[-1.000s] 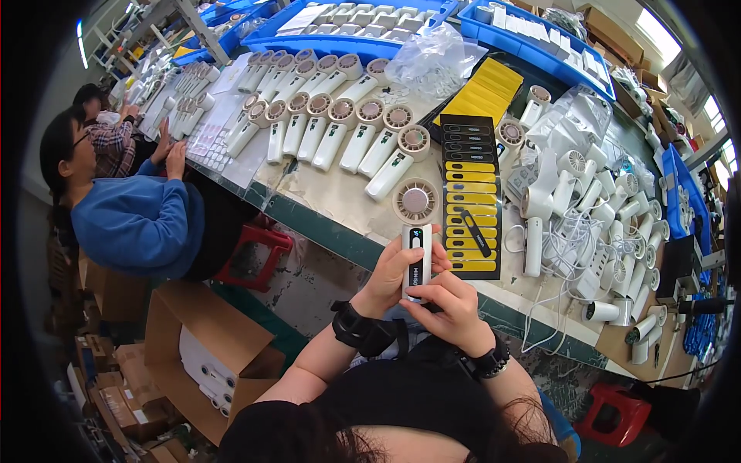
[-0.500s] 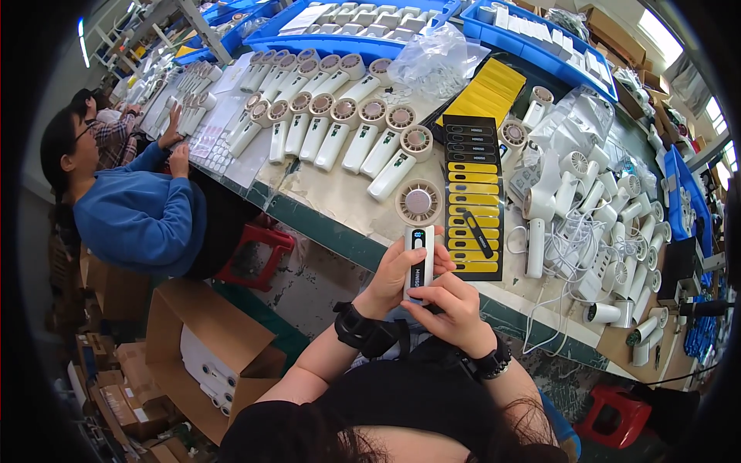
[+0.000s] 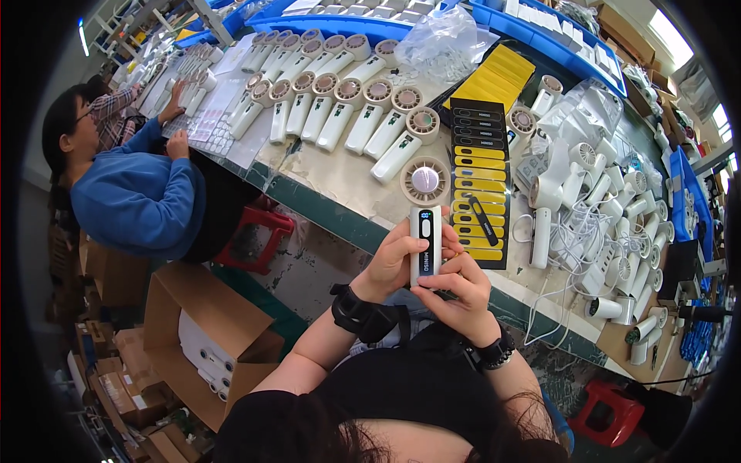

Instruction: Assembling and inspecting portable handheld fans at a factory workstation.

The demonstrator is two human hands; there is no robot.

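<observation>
Rows of fans (image 3: 324, 116) stand across the table (image 3: 340, 170); a label sheet (image 3: 478, 163) with a dark strip (image 3: 483, 222) on it lies just beside the held fan (image 3: 425, 239), and a pile of fans and cords (image 3: 602, 224) sits farther right. The left hand (image 3: 392, 261) curls around the fan's handle, thumb on its front; the right hand (image 3: 461, 292), fingers bent, touches its lower end. The handle hides part of the left fingers; the top edge cuts off a blue tray (image 3: 347, 25).
</observation>
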